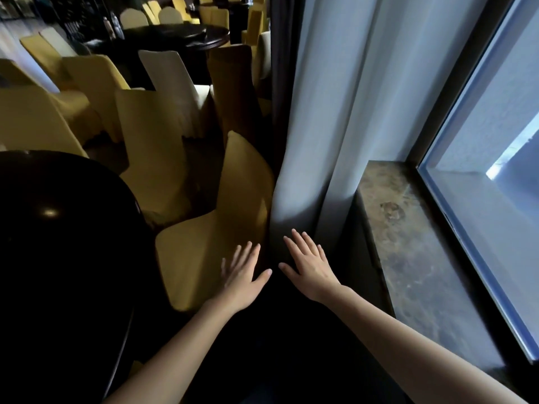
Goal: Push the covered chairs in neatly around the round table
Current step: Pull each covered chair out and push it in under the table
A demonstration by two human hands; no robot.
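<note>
A dark glossy round table [52, 217] fills the lower left. A yellow covered chair [210, 228] stands at its right edge, its back close against a pale curtain. My left hand [242, 275] reaches over the chair's seat with fingers spread, holding nothing; whether it touches the cover I cannot tell. My right hand [309, 263] is stretched out flat beside it, fingers apart, in front of the curtain's lower fold. A second covered chair, cream-yellow [151, 147], stands further along the table's rim.
The pale curtain [320, 126] hangs right of the chairs. A stone windowsill [408, 243] and a window [495, 170] run along the right. Several more covered chairs [87, 83] crowd behind, around another dark round table [180, 36].
</note>
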